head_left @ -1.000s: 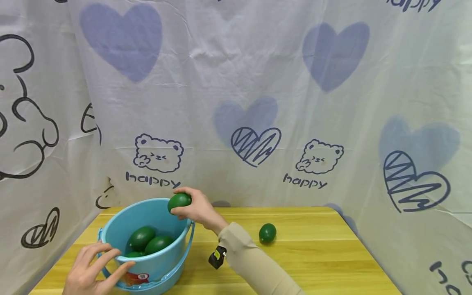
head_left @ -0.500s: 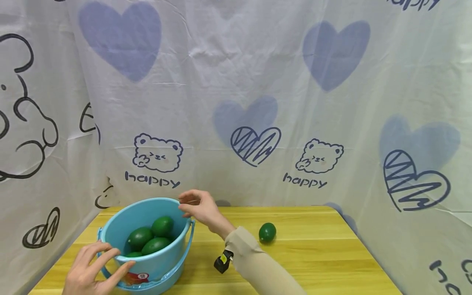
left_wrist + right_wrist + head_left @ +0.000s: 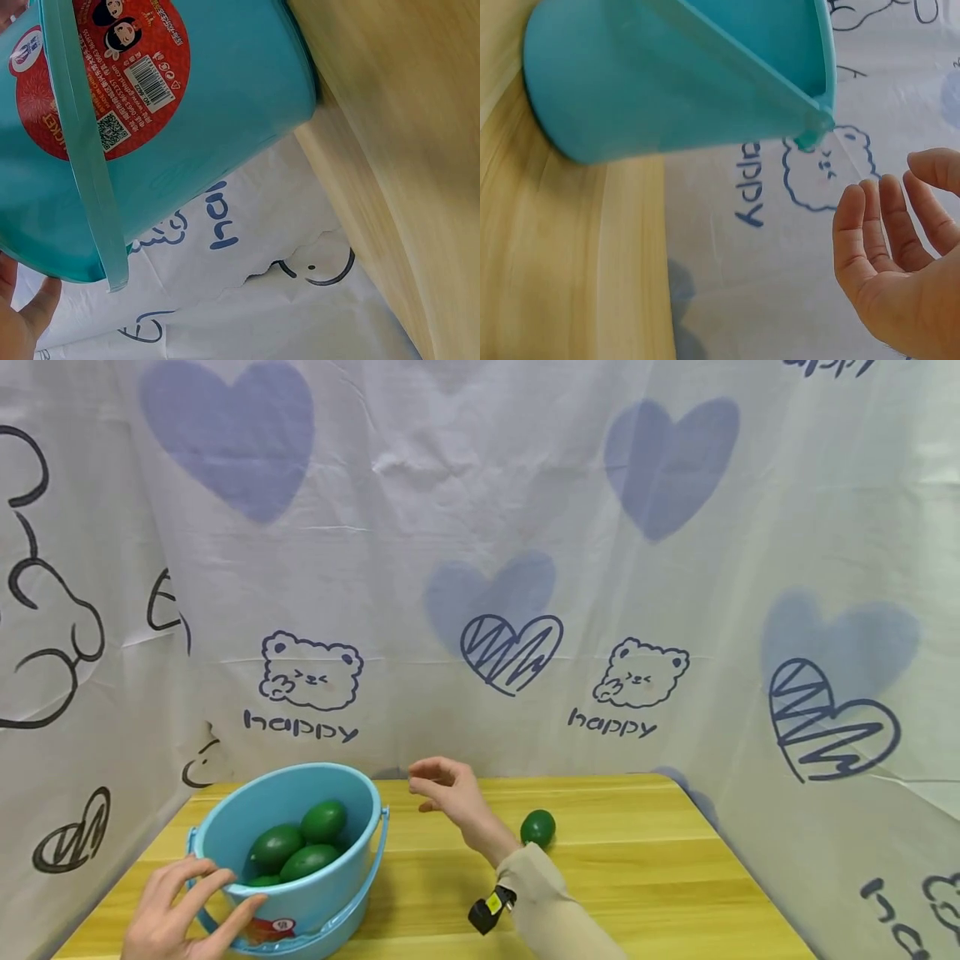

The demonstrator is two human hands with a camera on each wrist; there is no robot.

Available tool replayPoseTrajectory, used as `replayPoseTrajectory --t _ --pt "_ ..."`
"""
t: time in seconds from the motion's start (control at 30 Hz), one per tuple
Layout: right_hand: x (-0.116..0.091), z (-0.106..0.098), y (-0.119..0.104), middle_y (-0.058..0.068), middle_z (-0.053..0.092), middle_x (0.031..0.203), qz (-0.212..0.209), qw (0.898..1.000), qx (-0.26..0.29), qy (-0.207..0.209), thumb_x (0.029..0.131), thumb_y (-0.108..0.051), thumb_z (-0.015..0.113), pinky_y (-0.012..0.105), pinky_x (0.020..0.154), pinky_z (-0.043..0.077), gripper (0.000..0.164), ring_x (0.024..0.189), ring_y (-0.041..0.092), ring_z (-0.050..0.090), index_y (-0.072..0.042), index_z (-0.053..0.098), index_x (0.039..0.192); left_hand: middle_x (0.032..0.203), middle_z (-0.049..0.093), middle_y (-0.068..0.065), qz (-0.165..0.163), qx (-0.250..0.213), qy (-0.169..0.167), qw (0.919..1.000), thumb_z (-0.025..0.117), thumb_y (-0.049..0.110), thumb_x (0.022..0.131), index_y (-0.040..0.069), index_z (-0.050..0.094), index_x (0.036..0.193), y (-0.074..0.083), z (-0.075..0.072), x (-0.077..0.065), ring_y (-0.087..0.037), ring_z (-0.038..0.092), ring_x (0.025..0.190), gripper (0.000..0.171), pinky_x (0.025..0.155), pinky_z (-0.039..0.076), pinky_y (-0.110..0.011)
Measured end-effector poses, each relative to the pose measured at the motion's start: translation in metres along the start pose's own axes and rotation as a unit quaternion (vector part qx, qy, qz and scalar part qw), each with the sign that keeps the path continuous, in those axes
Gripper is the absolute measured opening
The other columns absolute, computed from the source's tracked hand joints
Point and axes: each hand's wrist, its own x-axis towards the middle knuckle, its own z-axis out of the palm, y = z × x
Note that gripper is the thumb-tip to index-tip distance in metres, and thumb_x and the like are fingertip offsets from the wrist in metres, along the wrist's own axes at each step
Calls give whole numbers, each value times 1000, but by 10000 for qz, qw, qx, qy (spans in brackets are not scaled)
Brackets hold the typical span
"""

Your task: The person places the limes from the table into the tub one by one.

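Observation:
In the head view a light blue bucket [image 3: 330, 893] stands at the left of the table, with several dark green avocados [image 3: 309, 862] inside. My left hand [image 3: 176, 906] holds its near left rim, thumb against the outer wall. In the left wrist view, finger and thumb tips [image 3: 41, 304] show at the rim, and the bucket wall [image 3: 225, 97] fills much of the picture. To the right of the bucket, my right hand [image 3: 453, 797] is in the air, holding nothing, its fingers loosely bent. A single avocado [image 3: 537, 829] lies on the table just beyond the right forearm.
The wooden table [image 3: 637, 877] ends at hanging white cloth [image 3: 405, 527] printed with hearts and bears, behind and on both sides. The bucket's handle [image 3: 375, 868] hangs down along its outside. A black wrist device [image 3: 487, 910] sits under the right sleeve.
My right hand let an avocado go into the bucket, where it now lies on the others. The hand then moved right, away from the rim. The left hand stayed at the rim.

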Motion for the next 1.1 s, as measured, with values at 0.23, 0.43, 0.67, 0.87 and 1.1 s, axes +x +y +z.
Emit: replayPoseTrajectory --t 0.23,0.43,0.67,0.87,1.1 --pt "-10 -18 11 8 66 112 180 9998 -22 114 96 -21 64 39 81 57 28 97 19 65 -5 64 119 80 59 -20 -214 46 -206 9995 70 67 76 -1 69 74 -7 -3 -12 -19 49 89 68 101 30 -9" --pt "-20 -39 22 14 63 117 340 9991 -178 168 96 -24 64 39 82 57 30 96 15 64 -5 63 120 81 60 -18 -251 153 -384 9988 69 69 76 1 70 75 -9 -5 -15 -24 49 87 68 100 28 -9" --pt "-30 -71 43 18 61 122 512 9966 -302 564 97 -23 62 43 82 56 32 101 25 64 -3 62 122 80 60 -17 -173 221 -412 9988 66 70 77 2 69 74 -8 -4 -14 -26 48 83 68 99 27 -8" --pt "-37 -97 58 10 65 112 687 9907 -265 1147 97 -20 63 40 79 57 29 104 30 63 -3 63 119 81 60 -17 -209 198 -403 9988 70 70 74 3 69 75 -8 -5 -14 -24 48 84 67 98 28 -7" --pt "-46 -122 67 13 64 113 908 9789 -347 1795 95 -16 64 37 75 58 25 99 23 64 -2 66 116 81 60 -16 -160 195 -409 9988 72 69 73 4 69 75 -10 -5 -15 -26 49 83 65 98 28 -8"
